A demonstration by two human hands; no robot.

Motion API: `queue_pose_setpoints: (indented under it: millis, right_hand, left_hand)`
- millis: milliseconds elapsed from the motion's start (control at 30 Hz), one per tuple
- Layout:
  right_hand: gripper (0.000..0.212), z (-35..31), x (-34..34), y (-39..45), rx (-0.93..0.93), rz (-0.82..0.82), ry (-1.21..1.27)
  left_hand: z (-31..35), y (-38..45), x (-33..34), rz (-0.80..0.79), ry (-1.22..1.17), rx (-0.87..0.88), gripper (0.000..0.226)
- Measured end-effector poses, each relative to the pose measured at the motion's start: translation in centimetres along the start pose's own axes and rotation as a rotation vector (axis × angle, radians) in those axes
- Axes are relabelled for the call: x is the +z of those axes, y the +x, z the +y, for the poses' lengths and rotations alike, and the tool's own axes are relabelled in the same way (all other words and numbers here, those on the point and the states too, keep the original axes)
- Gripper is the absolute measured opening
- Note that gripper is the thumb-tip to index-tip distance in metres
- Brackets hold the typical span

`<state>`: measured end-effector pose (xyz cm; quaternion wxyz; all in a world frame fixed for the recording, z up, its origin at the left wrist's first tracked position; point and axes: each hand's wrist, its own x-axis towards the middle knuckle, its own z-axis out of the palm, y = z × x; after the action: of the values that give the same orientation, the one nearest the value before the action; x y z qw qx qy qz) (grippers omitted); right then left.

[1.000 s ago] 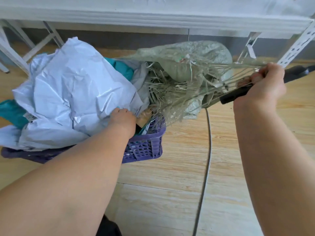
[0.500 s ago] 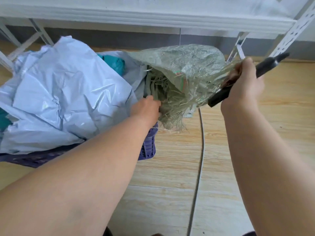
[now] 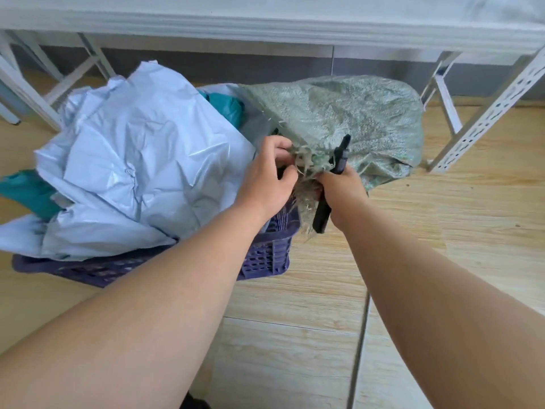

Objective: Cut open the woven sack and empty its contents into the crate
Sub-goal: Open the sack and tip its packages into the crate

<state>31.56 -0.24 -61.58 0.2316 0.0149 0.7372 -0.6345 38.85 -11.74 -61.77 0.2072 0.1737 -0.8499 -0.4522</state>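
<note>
A green woven sack (image 3: 354, 119) lies crumpled over the right end of a purple plastic crate (image 3: 265, 258). Its cut edge is frayed into loose strands. My left hand (image 3: 267, 178) pinches those strands at the sack's near edge. My right hand (image 3: 339, 187) is closed around a black cutter (image 3: 339, 160) and some frayed strands, right beside the left hand. Pale blue plastic mailer bags (image 3: 141, 172) and teal bags (image 3: 227, 107) are heaped high in the crate.
The crate stands on a wooden floor (image 3: 442, 231). A white metal shelf frame (image 3: 483, 113) rises at the right, more white legs at the left (image 3: 26, 95), under a white shelf edge along the top. A grey cable (image 3: 358, 349) runs across the floor near my right arm.
My right hand has come in from the far right, where it pulled strands taut, to the sack's near edge. My left hand moved right from the mailer bags onto the frayed strands.
</note>
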Motion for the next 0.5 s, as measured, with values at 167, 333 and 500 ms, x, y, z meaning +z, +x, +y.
queue_pose_setpoints:
  millis: [167,333,500]
  right_hand:
    - [0.017,-0.9,-1.0,-0.1,0.253,0.127,0.657]
    - [0.017,-3.1,-4.2,0.3,0.246,0.315,0.925]
    - [0.025,-5.1,-7.2,0.1,0.150,0.364,1.072]
  left_hand:
    - [-5.4,-1.1,-1.4,-0.314,0.981,-0.071,0.067]
    - [-7.2,-0.7,-2.5,-0.461,1.155,-0.125,0.087]
    - [-6.8,-0.1,-2.3,-0.515,1.260,-0.207,0.093]
